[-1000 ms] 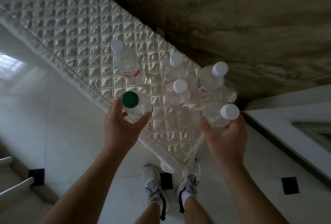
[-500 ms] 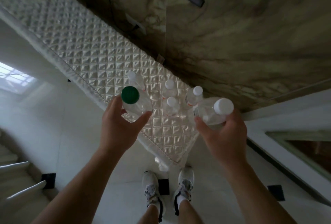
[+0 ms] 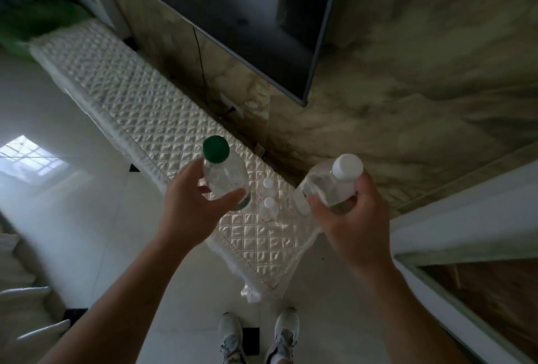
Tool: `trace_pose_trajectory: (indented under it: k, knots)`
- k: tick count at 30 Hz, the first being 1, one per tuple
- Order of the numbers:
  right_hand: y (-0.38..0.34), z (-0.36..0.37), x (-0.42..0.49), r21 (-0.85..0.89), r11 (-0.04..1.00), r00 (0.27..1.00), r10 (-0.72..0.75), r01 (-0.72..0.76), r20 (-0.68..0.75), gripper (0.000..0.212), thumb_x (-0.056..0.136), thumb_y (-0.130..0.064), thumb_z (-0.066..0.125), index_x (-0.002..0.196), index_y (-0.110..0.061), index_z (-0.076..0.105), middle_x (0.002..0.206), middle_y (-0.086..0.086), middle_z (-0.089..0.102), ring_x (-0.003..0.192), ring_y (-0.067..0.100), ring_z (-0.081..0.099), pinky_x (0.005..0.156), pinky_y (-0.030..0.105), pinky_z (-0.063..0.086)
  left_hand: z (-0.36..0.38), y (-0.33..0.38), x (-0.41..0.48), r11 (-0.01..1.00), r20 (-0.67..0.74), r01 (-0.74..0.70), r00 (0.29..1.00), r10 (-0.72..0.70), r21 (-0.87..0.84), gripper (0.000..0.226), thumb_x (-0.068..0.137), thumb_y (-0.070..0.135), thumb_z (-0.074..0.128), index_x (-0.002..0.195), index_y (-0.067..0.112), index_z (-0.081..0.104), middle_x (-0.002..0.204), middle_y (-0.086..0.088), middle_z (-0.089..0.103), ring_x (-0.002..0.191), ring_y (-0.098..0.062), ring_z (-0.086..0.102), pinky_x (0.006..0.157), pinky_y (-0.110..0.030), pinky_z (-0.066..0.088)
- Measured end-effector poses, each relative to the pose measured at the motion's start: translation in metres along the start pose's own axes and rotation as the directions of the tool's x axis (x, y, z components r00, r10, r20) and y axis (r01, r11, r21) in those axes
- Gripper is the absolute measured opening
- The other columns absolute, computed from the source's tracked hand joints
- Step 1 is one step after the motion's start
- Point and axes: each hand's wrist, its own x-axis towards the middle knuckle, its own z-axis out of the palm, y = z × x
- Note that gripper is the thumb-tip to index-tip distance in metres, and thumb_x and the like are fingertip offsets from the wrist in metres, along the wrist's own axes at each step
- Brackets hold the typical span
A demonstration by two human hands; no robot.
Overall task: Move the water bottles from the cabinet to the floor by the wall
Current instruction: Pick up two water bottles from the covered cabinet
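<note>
My left hand (image 3: 190, 208) grips a clear water bottle with a green cap (image 3: 221, 171), held up above the cabinet. In my right hand (image 3: 353, 225) is a clear bottle with a white cap (image 3: 334, 186), fingers curled round its body. Between the two hands, far below, two small white-capped bottles (image 3: 268, 199) stand on the low cabinet (image 3: 163, 127), which is draped in a quilted white cover. Other bottles there may be hidden behind my hands.
A dark wall-mounted TV (image 3: 241, 17) hangs above the cabinet on a marbled wall (image 3: 407, 78). White tiled floor (image 3: 72, 203) lies left of the cabinet, a green plant (image 3: 26, 26) at its far end. My shoes (image 3: 259, 337) stand near the cabinet's corner. A step edge (image 3: 454, 235) runs at right.
Both hands have lifted their bottles well above the cabinet and the view has risen and tilted up. The bottles left on the cabinet now look small and far below.
</note>
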Motion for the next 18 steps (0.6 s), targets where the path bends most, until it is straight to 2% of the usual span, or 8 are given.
trace_pose_trajectory:
  k: [3,5,8,12,15,18]
  knots:
    - [-0.024,-0.018,-0.004,0.029,0.999,0.999,-0.042,0.042,0.008,0.055,0.070,-0.034,0.083,0.118,-0.026,0.058,0.103,-0.014,0.067,0.095,0.002,0.064,0.082,0.031,0.055,-0.018,0.023,-0.005,1.000,0.034,0.027,0.999,-0.027,-0.009,0.061,0.061,0.039,0.084,0.116,0.032,0.059,0.110,0.013,0.066,0.098,-0.005,0.065,0.081,-0.032,0.058]
    - [-0.038,-0.027,-0.008,0.040,0.997,0.998,-0.066,0.066,0.021,0.054,0.070,-0.036,0.082,0.118,-0.026,0.058,0.101,-0.016,0.067,0.094,-0.001,0.063,0.079,0.025,0.053,-0.029,0.036,-0.010,0.999,0.038,0.046,0.998,-0.046,-0.011,0.062,0.060,0.039,0.085,0.117,0.027,0.061,0.109,0.012,0.067,0.097,-0.005,0.066,0.081,-0.034,0.059]
    - [-0.055,-0.040,-0.012,0.070,0.993,0.993,-0.100,0.095,0.065,0.051,0.072,-0.036,0.081,0.117,-0.030,0.057,0.099,-0.019,0.065,0.092,-0.004,0.061,0.076,0.018,0.049,-0.041,0.054,-0.019,0.997,0.014,0.070,0.997,-0.070,-0.015,0.058,0.060,0.036,0.087,0.112,0.031,0.062,0.106,0.013,0.068,0.093,-0.005,0.067,0.079,-0.033,0.059]
    - [-0.068,-0.050,-0.015,0.080,0.989,0.982,-0.133,0.123,0.132,0.056,0.074,-0.038,0.078,0.124,-0.034,0.053,0.102,-0.023,0.062,0.095,-0.006,0.059,0.077,0.019,0.049,-0.051,0.074,-0.031,0.995,-0.021,0.094,0.995,-0.093,0.017,0.053,0.061,0.036,0.088,0.106,0.037,0.060,0.102,0.016,0.067,0.087,-0.003,0.067,0.072,-0.023,0.054]
    - [-0.074,-0.053,-0.016,0.096,0.985,0.973,-0.157,0.142,0.170,0.059,0.074,-0.038,0.077,0.126,-0.034,0.051,0.104,-0.018,0.065,0.094,-0.001,0.062,0.078,0.024,0.052,-0.059,0.085,-0.039,0.993,-0.063,0.108,0.992,-0.105,0.046,0.050,0.062,0.035,0.089,0.102,0.039,0.059,0.097,0.018,0.067,0.085,-0.002,0.067,0.069,-0.018,0.049]
    - [-0.083,-0.055,-0.016,0.117,0.981,0.961,-0.177,0.155,0.210,0.056,0.074,-0.036,0.077,0.122,-0.037,0.050,0.098,-0.022,0.063,0.090,-0.010,0.060,0.071,0.013,0.047,-0.066,0.093,-0.046,0.991,-0.114,0.125,0.986,-0.119,0.049,0.050,0.063,0.033,0.089,0.102,0.039,0.058,0.097,0.018,0.066,0.087,-0.003,0.065,0.072,-0.023,0.051]
